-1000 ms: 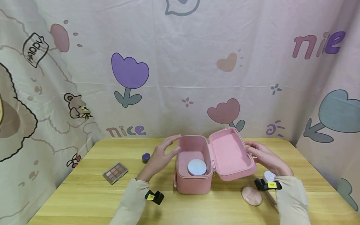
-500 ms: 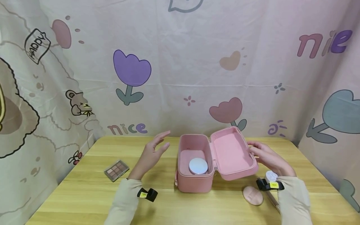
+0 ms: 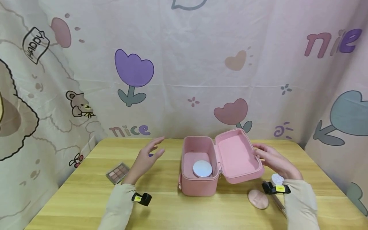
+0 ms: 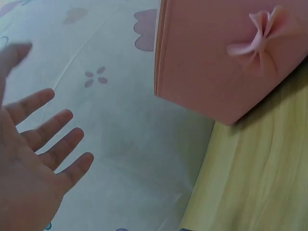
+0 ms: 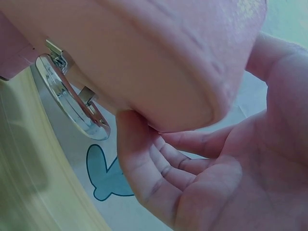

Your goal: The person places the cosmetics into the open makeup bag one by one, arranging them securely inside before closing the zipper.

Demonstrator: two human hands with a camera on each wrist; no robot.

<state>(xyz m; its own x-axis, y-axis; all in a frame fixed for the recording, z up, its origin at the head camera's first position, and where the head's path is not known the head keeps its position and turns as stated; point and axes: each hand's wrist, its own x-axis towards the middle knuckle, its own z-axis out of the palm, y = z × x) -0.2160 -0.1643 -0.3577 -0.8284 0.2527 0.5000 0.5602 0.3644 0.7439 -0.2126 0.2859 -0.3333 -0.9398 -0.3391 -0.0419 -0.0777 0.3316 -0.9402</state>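
Observation:
A pink makeup case (image 3: 199, 188) stands on the table with its lid (image 3: 235, 156) swung out to the right. Inside lies a round white container (image 3: 202, 168). My right hand (image 3: 274, 161) holds the lid at its outer edge; in the right wrist view its fingers (image 5: 144, 159) curl against that edge, near a shiny metal handle (image 5: 67, 98). To the left of the case, my left hand (image 3: 141, 163) is in the air above the table, fingers spread and holding nothing. The left wrist view shows that hand (image 4: 29, 178) apart from the case side, which bears a pink bow (image 4: 262, 43).
An eyeshadow palette (image 3: 118, 173) lies at the left. A small purple object (image 3: 150, 155) is mostly hidden behind my left hand. Near my right wrist are a beige powder puff (image 3: 258, 199), a white round item (image 3: 277, 179) and a thin stick (image 3: 279, 205). A printed curtain (image 3: 178, 108) hangs behind.
My left hand has moved left, away from the case's opening and rim. My right hand stays at the lid, and the case and white container have not visibly moved.

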